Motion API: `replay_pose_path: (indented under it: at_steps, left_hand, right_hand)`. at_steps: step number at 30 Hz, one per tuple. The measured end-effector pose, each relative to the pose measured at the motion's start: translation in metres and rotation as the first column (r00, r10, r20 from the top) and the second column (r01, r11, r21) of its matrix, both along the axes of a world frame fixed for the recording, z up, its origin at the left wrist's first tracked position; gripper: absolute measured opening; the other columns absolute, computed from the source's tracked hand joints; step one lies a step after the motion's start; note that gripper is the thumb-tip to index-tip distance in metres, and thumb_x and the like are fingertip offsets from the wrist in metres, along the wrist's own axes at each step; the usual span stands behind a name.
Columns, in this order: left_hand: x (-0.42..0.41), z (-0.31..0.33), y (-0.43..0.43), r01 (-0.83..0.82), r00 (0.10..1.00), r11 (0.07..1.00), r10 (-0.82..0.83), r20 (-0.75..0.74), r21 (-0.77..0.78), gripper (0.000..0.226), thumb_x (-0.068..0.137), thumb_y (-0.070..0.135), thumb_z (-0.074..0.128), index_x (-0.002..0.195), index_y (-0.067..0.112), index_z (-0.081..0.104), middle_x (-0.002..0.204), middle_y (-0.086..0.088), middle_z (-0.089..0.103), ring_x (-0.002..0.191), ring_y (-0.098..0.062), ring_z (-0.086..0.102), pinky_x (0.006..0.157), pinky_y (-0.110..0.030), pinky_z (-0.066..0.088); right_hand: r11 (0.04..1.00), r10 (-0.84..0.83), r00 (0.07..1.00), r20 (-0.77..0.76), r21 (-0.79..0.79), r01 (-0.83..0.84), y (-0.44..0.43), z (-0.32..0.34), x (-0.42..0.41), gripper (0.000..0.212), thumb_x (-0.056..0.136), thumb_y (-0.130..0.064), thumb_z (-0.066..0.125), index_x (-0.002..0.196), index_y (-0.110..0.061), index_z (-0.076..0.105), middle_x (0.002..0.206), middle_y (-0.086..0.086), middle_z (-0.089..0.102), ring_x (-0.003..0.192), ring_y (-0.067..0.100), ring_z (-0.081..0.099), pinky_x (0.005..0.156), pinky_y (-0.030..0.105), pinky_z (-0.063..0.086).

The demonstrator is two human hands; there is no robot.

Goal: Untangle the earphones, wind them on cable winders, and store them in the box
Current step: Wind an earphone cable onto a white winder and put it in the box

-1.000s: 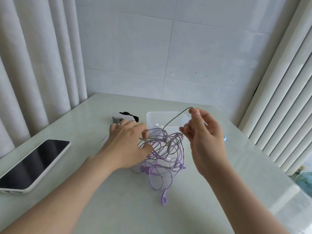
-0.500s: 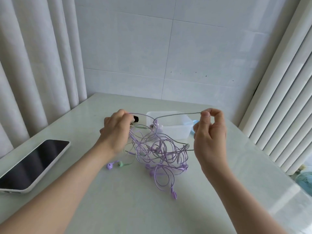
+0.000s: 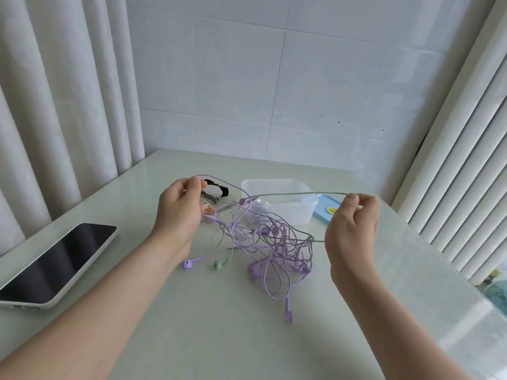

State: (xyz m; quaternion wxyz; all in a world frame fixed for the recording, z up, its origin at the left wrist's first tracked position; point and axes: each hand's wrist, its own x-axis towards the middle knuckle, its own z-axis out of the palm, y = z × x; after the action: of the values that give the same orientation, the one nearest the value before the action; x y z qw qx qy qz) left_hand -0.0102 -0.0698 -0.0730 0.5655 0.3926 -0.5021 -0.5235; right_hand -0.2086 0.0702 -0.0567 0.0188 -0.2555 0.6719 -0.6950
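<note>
Earphones (image 3: 270,242) hang tangled; the left hand (image 3: 179,212) pinches a purple cord (image 3: 219,179), the right hand (image 3: 351,223) a grey cord (image 3: 288,193), held apart, probably to show knots.

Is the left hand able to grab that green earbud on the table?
Probably not at once: the left hand pinches a purple cable. The green earbud lies uncovered near its wrist, so letting go should suffice.
</note>
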Motion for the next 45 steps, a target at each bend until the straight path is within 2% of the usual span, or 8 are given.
replay_pose_path:
  at_steps: [10,16,20,26,29,32,35,45]
  left_hand:
    - [0.000,0.001,0.002,-0.134,0.989,0.989,0.137,0.055,-0.064,0.023,0.110,0.029,0.049,0.099,0.021,0.068,0.055,0.016,0.051,0.045,-0.002,0.042,0.061,-0.030,0.043]
    - [0.010,0.003,-0.002,-0.311,0.907,0.917,0.365,0.211,-0.250,0.025,0.106,0.032,0.048,0.097,0.023,0.070,0.072,0.009,0.056,0.065,-0.006,0.052,0.069,-0.033,0.039]
    - [0.017,-0.003,-0.011,-0.320,0.829,0.869,0.449,0.333,-0.376,0.026,0.103,0.038,0.047,0.102,0.027,0.071,0.088,-0.003,0.061,0.085,-0.027,0.055,0.073,-0.035,0.040]
    - [0.017,-0.005,-0.012,-0.337,0.756,0.829,0.521,0.396,-0.447,0.027,0.106,0.040,0.047,0.106,0.028,0.070,0.104,-0.004,0.065,0.090,-0.025,0.055,0.074,-0.033,0.037]
    - [0.015,-0.003,-0.007,-0.333,0.748,0.832,0.520,0.412,-0.444,0.026,0.106,0.040,0.049,0.107,0.025,0.070,0.102,-0.006,0.061,0.089,-0.026,0.052,0.073,-0.034,0.036]
    - [0.014,-0.003,-0.005,-0.333,0.734,0.825,0.531,0.425,-0.456,0.025,0.107,0.039,0.050,0.107,0.024,0.070,0.101,-0.007,0.060,0.087,-0.027,0.053,0.072,-0.034,0.035]
    - [0.016,-0.004,-0.010,-0.322,0.750,0.813,0.532,0.393,-0.485,0.023,0.106,0.035,0.052,0.106,0.021,0.070,0.101,-0.008,0.064,0.088,-0.025,0.055,0.074,-0.031,0.034]
    - [0.011,0.002,-0.001,-0.281,0.791,0.774,0.522,0.320,-0.568,0.022,0.107,0.035,0.050,0.102,0.021,0.067,0.100,-0.004,0.066,0.082,-0.020,0.055,0.073,-0.030,0.037]
  right_hand:
    - [0.993,0.080,0.933,0.351,-0.108,-0.044,-0.001,0.000,-0.007,0.017,0.113,-0.039,0.032,0.117,-0.024,0.040,0.091,0.009,0.059,0.049,0.016,0.044,0.044,0.026,0.038]
    - [0.994,-0.055,0.978,-0.199,0.082,0.073,0.006,-0.001,-0.012,0.017,0.106,-0.042,0.051,0.102,-0.027,0.058,0.062,-0.012,0.060,0.069,0.019,0.056,0.064,0.034,0.039]
    - [0.969,-0.069,0.772,-0.631,0.142,0.203,0.005,-0.005,-0.012,0.011,0.106,-0.034,0.054,0.105,-0.025,0.060,0.075,-0.011,0.061,0.091,0.029,0.047,0.076,0.037,0.031]
    - [0.827,0.081,0.568,-0.819,0.374,0.421,0.004,-0.017,-0.020,0.014,0.105,-0.031,0.052,0.100,-0.020,0.058,0.085,0.000,0.066,0.096,0.029,0.035,0.081,0.043,0.028]
    - [0.752,0.181,0.626,-0.759,0.517,0.409,0.005,-0.016,-0.025,0.023,0.106,-0.034,0.044,0.098,-0.018,0.059,0.072,0.003,0.063,0.093,0.033,0.048,0.081,0.042,0.027]
    - [0.855,0.256,0.872,-0.416,0.518,-0.004,0.006,-0.010,-0.020,0.017,0.101,-0.037,0.057,0.098,-0.020,0.059,0.067,0.002,0.063,0.082,0.032,0.059,0.075,0.037,0.039]
    - [0.879,0.387,0.920,-0.063,0.326,-0.348,0.013,0.002,-0.009,0.019,0.094,-0.032,0.072,0.107,-0.027,0.059,0.071,0.005,0.061,0.068,0.015,0.053,0.059,0.026,0.043]
    - [0.848,0.511,0.848,-0.140,-0.077,-0.524,0.016,0.014,0.024,0.033,0.102,0.001,0.055,0.126,-0.019,0.044,0.072,0.015,0.050,0.067,0.030,0.074,0.066,0.039,0.062]
